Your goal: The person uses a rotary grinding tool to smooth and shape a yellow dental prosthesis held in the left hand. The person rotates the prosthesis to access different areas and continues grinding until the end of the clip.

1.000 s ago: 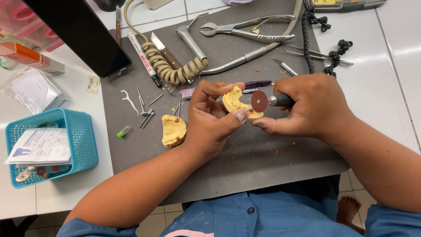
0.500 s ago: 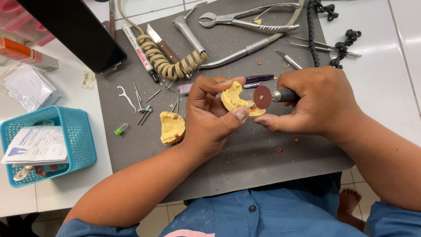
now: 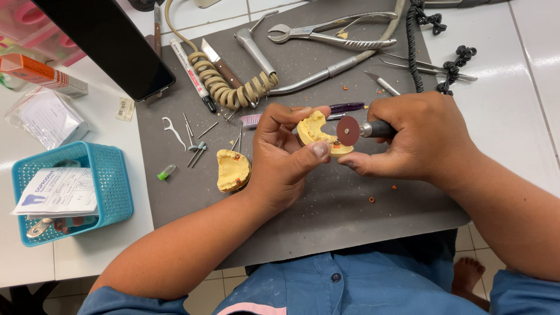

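Head view, bench seen from above. Yellow dental cast (image 3: 315,129) pinched over the middle of the grey mat (image 3: 326,221), left hand (image 3: 286,157) fingers (image 3: 318,150) clamped on it. Right hand (image 3: 417,140) wrapped shut around a dark rotary handpiece (image 3: 379,129), its red cutting disc (image 3: 349,130) touching the right edge of the cast. Compared with half a second ago, same grip and same contact; only the whole scene slightly lower in frame, so probably steady trimming rather than repositioning. Second yellow cast (image 3: 233,170) lying just left of the left hand. Loose burs (image 3: 195,149) further left, pliers (image 3: 326,34) and coiled spring (image 3: 233,90) at the far side. Blue basket (image 3: 119,192) off the mat's left edge. Open mat nearest the body; far side crowded.
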Motion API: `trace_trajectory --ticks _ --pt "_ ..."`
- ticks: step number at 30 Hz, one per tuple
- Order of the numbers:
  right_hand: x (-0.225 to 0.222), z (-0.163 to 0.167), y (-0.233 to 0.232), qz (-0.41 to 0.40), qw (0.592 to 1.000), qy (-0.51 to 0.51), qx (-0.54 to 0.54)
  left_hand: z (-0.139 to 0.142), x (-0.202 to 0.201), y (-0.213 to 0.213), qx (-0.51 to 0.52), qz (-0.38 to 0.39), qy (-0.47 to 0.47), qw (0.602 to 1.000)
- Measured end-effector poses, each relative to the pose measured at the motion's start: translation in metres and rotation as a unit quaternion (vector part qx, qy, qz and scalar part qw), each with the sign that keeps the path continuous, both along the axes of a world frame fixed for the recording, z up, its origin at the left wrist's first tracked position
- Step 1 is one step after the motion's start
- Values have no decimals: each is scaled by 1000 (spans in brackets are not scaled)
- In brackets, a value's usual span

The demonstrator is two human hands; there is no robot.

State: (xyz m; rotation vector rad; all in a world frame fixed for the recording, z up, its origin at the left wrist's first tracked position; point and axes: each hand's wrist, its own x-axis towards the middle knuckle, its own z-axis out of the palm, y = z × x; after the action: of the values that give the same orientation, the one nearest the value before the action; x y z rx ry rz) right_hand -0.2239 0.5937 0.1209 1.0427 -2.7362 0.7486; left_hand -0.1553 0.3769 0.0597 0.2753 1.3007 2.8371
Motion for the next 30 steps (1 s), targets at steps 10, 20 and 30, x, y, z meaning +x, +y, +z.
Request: trace_trajectory --ticks 10,20,30 --pt "-1 -2 0 6 1000 1 -9 3 1 0 -13 1 0 1000" --pt "-1 -2 0 5 1000 -6 -8 5 1 0 -25 0 6 1000" --pt "-1 0 -2 6 1000 -8 -10 6 1 -1 -30 6 11 999"
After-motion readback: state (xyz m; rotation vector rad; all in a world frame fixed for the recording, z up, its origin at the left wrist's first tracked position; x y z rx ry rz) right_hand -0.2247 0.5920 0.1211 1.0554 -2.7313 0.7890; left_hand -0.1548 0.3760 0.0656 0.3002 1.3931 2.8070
